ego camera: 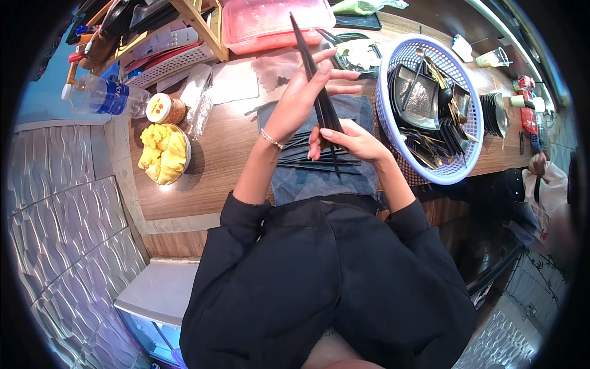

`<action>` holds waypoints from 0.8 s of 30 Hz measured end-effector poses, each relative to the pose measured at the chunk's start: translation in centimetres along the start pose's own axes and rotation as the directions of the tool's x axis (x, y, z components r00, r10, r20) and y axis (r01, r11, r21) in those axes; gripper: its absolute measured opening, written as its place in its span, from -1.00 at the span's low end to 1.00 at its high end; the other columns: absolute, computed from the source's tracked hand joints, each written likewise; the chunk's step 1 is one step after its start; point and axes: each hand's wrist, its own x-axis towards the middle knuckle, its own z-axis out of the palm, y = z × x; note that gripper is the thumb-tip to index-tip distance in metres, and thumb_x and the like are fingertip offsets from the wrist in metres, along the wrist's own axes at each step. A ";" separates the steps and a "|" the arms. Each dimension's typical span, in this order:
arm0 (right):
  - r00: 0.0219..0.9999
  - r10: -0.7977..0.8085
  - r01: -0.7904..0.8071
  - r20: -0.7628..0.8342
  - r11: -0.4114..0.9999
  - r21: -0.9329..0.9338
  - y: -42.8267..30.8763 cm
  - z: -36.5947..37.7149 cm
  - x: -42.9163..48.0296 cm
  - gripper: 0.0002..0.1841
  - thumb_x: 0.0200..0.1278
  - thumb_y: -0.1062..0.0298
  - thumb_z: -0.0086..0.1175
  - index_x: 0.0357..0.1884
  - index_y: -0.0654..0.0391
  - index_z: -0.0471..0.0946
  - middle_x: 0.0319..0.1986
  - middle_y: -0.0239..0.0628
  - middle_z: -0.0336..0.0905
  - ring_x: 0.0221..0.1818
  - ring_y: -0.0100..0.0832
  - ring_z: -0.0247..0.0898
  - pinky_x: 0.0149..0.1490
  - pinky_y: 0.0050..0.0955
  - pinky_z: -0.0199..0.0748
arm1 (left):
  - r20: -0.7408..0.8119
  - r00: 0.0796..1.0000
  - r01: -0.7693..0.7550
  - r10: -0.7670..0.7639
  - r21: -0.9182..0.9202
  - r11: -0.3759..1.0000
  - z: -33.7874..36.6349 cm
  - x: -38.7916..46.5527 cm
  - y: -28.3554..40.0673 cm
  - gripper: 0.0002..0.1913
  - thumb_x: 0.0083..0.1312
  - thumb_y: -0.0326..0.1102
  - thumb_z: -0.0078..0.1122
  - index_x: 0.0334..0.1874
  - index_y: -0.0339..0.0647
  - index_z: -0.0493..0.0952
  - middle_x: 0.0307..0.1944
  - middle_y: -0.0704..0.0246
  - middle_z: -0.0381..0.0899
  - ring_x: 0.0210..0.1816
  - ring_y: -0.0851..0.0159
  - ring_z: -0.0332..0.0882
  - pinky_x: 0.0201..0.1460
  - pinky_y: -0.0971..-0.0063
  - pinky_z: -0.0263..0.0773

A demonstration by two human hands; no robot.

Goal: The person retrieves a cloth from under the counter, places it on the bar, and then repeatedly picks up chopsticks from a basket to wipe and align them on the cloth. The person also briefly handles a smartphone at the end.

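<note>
Several black chopsticks point(322, 99) stand out as a bundle between my two hands. My right hand point(350, 140) grips their lower ends. My left hand point(302, 94), with a bracelet at the wrist, lies against the bundle higher up, its thumb by the sticks and its other fingers spread behind them. Whether it grips them is unclear. Below the hands, more black chopsticks point(299, 161) lie loosely on a blue-grey cloth point(364, 108) on the wooden table. To the right stands a light blue plastic basket point(385, 99) with black dishes point(415, 104), spoons and other cutlery.
At the left are a plastic water bottle point(108, 94), a lidded jar point(166, 108) and a bowl of folded yellow cloths point(162, 154). A pink lidded container point(276, 25) and a dark dish with food scraps point(357, 53) stand at the back. Stacked black dishes point(495, 115) and another person point(551, 184) are at right.
</note>
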 end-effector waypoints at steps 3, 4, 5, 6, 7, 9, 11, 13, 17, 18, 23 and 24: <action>0.999 -0.009 0.011 -0.036 0.999 0.041 0.1 0.3 0.4 -0.63 0.63 0.16 -0.07 0.09 0.34 0.49 -0.28 -0.21 0.64 -0.13 -0.38 0.62 0.10 -0.37 0.55 | 0.051 0.999 0.006 -0.009 0.052 0.999 0.1 0.2 0.3 -0.40 0.63 0.02 -0.15 0.53 -0.27 0.17 0.20 -0.05 0.60 0.19 0.07 0.66 0.24 0.30 0.56; 0.998 -0.033 0.036 -0.060 0.999 0.041 0.1 0.5 0.5 -0.63 0.63 0.17 -0.07 0.09 0.34 0.48 -0.31 -0.26 0.61 -0.15 -0.41 0.60 0.09 -0.39 0.55 | 0.047 0.999 -0.012 0.011 0.033 0.999 0.2 0.3 0.5 -0.43 0.62 0.01 -0.09 0.47 -0.28 0.27 0.17 -0.05 0.62 0.15 0.10 0.69 0.14 0.35 0.62; 0.995 -0.058 0.062 -0.084 0.997 0.039 0.0 0.7 0.6 -0.63 0.63 0.17 -0.07 0.10 0.34 0.48 -0.34 -0.30 0.58 -0.17 -0.43 0.59 0.07 -0.40 0.55 | 0.052 0.998 -0.019 0.017 0.039 0.999 0.2 0.4 0.8 -0.46 0.62 -0.02 -0.07 0.45 -0.28 0.28 0.14 -0.04 0.63 0.14 0.08 0.69 0.14 0.33 0.62; 0.992 -0.072 0.071 -0.104 0.997 -0.009 -0.1 0.8 0.8 -0.65 0.63 0.19 -0.07 0.10 0.32 0.48 -0.36 -0.34 0.53 -0.21 -0.46 0.54 0.03 -0.43 0.53 | 0.065 0.998 -0.024 0.021 0.041 0.999 0.3 0.6 1.1 -0.49 0.61 -0.06 -0.05 0.43 -0.28 0.30 0.12 -0.03 0.64 0.14 0.07 0.69 0.14 0.31 0.61; 0.989 -0.086 0.079 -0.124 0.995 -0.057 -0.3 0.8 1.0 -0.67 0.63 0.21 -0.07 0.11 0.31 0.48 -0.37 -0.37 0.49 -0.24 -0.50 0.50 0.00 -0.45 0.51 | 0.058 0.998 0.003 -0.006 0.055 0.998 0.3 0.7 1.6 -0.51 0.61 -0.09 -0.03 0.41 -0.29 0.31 0.10 -0.03 0.66 0.13 0.05 0.69 0.14 0.28 0.61; 0.975 -0.132 0.106 -0.179 0.983 -0.147 -0.8 0.8 1.3 -0.72 0.62 0.27 -0.07 0.11 0.28 0.48 -0.37 -0.42 0.43 -0.28 -0.54 0.41 -0.07 -0.49 0.47 | 0.112 0.987 -0.115 0.111 0.036 0.993 0.8 1.2 2.4 -0.60 0.61 -0.17 -0.01 0.32 -0.32 0.41 0.09 0.05 0.65 0.12 0.08 0.69 0.16 0.28 0.62; 0.950 -0.202 0.144 -0.239 0.960 -0.240 -1.3 0.5 1.5 -0.77 0.60 0.35 -0.08 0.11 0.25 0.48 -0.35 -0.44 0.41 -0.31 -0.57 0.32 -0.13 -0.53 0.41 | 0.185 0.964 -0.204 0.193 0.042 0.978 1.1 1.7 3.2 -0.64 0.61 -0.22 -0.01 0.28 -0.35 0.44 0.09 0.09 0.65 0.12 0.10 0.69 0.19 0.26 0.62; 0.933 -0.264 0.189 -0.246 0.938 -0.290 -1.5 0.0 1.7 -0.77 0.51 0.48 -0.10 0.10 0.23 0.47 -0.32 -0.44 0.40 -0.29 -0.56 0.29 -0.12 -0.52 0.39 | 0.205 0.953 -0.227 0.223 -0.005 0.974 1.3 2.0 3.4 -0.66 0.60 -0.26 0.01 0.23 -0.38 0.47 0.07 0.14 0.64 0.15 0.17 0.67 0.22 0.28 0.61; 0.906 -0.356 0.263 -0.228 0.897 -0.354 0.2 -1.2 2.6 -0.73 0.48 0.50 -0.02 0.16 0.25 0.46 -0.21 -0.32 0.51 -0.12 -0.48 0.45 0.08 -0.43 0.47 | 0.212 0.954 -0.234 0.213 0.080 0.969 0.6 2.0 2.1 -0.68 0.59 -0.28 0.02 0.22 -0.38 0.47 0.06 0.15 0.65 0.15 0.21 0.65 0.24 0.31 0.58; 0.897 -0.366 0.275 -0.247 0.901 -0.335 1.1 -1.4 3.0 -0.71 0.48 0.48 0.01 0.18 0.26 0.45 -0.17 -0.30 0.54 -0.08 -0.46 0.47 0.12 -0.42 0.47 | 0.210 0.957 -0.223 0.198 0.100 0.970 0.4 2.0 1.4 -0.69 0.59 -0.30 0.02 0.22 -0.38 0.48 0.06 0.15 0.65 0.15 0.22 0.65 0.24 0.33 0.57; 0.816 -0.489 0.260 -0.309 0.787 -0.559 5.2 -2.4 3.7 -0.54 0.42 0.37 0.22 0.25 0.35 0.41 0.10 -0.13 0.57 0.23 -0.29 0.45 0.33 -0.29 0.37 | 0.046 0.997 -0.062 0.054 0.199 0.978 0.0 0.7 -1.5 -0.75 0.50 -0.33 0.17 0.09 -0.36 0.57 0.01 0.25 0.72 0.06 0.36 0.66 0.12 0.47 0.54; 0.823 -0.459 0.224 -0.334 0.804 -0.551 5.6 -2.5 4.0 -0.55 0.41 0.37 0.22 0.24 0.35 0.42 0.09 -0.10 0.58 0.24 -0.29 0.45 0.34 -0.29 0.36 | 0.046 0.996 -0.081 0.073 0.229 0.970 0.0 0.6 -1.8 -0.77 0.48 -0.34 0.19 0.05 -0.35 0.59 0.01 0.26 0.73 0.02 0.38 0.67 0.08 0.48 0.54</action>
